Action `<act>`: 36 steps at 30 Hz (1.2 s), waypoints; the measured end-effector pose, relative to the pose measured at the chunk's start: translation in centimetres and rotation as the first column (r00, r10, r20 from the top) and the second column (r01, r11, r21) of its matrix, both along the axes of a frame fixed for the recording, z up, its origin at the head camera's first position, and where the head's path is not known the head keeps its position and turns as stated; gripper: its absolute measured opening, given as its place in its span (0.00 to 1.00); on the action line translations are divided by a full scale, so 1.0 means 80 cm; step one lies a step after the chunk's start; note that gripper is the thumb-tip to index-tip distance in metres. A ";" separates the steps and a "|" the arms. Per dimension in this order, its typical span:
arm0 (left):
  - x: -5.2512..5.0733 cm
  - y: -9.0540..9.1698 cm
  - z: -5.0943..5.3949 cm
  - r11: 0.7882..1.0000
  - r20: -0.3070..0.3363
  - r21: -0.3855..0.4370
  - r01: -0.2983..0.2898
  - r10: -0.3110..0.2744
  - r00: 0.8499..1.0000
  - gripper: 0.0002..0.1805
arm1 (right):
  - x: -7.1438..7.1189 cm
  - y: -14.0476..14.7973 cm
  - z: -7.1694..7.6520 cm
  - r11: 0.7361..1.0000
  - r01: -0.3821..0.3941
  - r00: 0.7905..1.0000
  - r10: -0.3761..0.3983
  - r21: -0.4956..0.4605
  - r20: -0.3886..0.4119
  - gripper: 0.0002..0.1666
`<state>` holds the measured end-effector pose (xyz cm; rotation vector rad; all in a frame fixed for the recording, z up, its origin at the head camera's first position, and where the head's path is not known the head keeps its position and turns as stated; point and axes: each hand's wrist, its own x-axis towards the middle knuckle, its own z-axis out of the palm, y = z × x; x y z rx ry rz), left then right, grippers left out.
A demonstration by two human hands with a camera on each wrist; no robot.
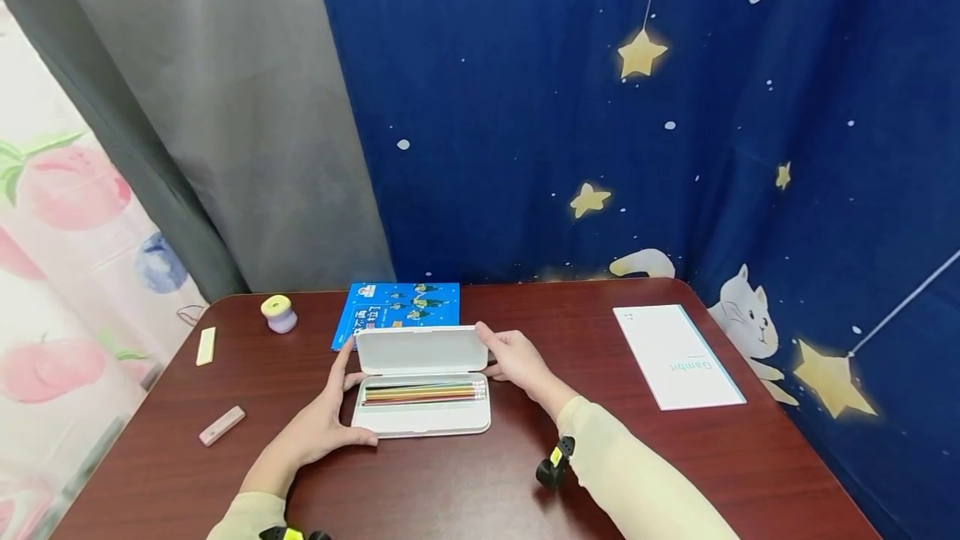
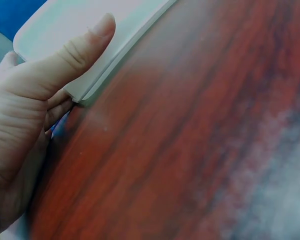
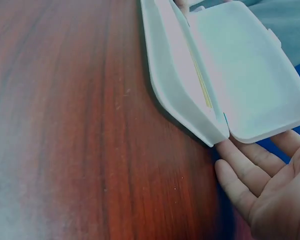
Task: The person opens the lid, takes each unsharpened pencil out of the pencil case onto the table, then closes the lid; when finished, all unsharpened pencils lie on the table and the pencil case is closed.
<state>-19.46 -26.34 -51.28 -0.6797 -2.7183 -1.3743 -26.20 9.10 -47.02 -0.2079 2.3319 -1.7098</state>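
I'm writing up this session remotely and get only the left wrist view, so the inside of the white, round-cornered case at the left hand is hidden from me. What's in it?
Observer: A row of slim, multicoloured pencils lies inside the white case.

Operator: And at the end I can't see?

Observer: The right hand is there, touching the top corner of the raised white lid.

Operator: Anything on the table farther right?

Observer: Yes, a flat, white, rectangular booklet or pad printed "Gambit", lying apart from the case.
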 end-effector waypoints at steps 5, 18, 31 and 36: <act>-0.001 0.003 0.001 0.998 0.006 -0.053 -0.017 0.017 1.000 0.79 | -0.011 0.001 -0.003 0.999 0.045 0.996 -0.044 -0.017 0.071 0.49; 0.002 0.008 0.005 0.993 0.016 -0.106 -0.050 0.052 0.999 0.76 | -0.020 -0.001 -0.010 0.994 0.111 0.985 -0.108 -0.009 0.136 0.33; 0.002 0.008 0.005 0.989 0.017 -0.125 -0.076 0.079 0.997 0.76 | -0.008 0.010 -0.019 0.969 0.189 0.974 -0.205 -0.159 -0.092 0.23; 0.002 0.008 0.005 0.992 0.027 -0.112 -0.063 0.067 0.997 0.76 | 0.004 0.021 -0.008 0.975 0.180 0.911 -0.215 -0.130 -0.351 0.21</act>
